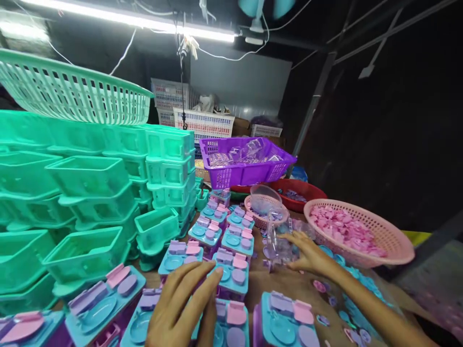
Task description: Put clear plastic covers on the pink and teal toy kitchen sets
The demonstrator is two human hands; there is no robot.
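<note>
My left hand [186, 303] reaches over the front rows of small toy units, its fingers stretched out and slightly apart, holding nothing. These toy units [231, 274] have purple bodies and blue tops set with pink and lilac pieces. It partly hides those beneath it, and whether it touches them I cannot tell. To the right, my right hand [307, 253] has its thumb and fingers around the edge of a clear plastic piece [277, 241]. A lone toy unit [287, 320] stands at the front, right of my left hand.
Stacked green plastic boxes [94, 207] fill the left, under a green-rimmed basket [79, 96]. A purple crate [246, 168] holds clear parts. Behind my right hand are a pink basket [394, 241] of pink pieces and a red basin [314, 190]. Loose blue pieces [361, 279] lie at right.
</note>
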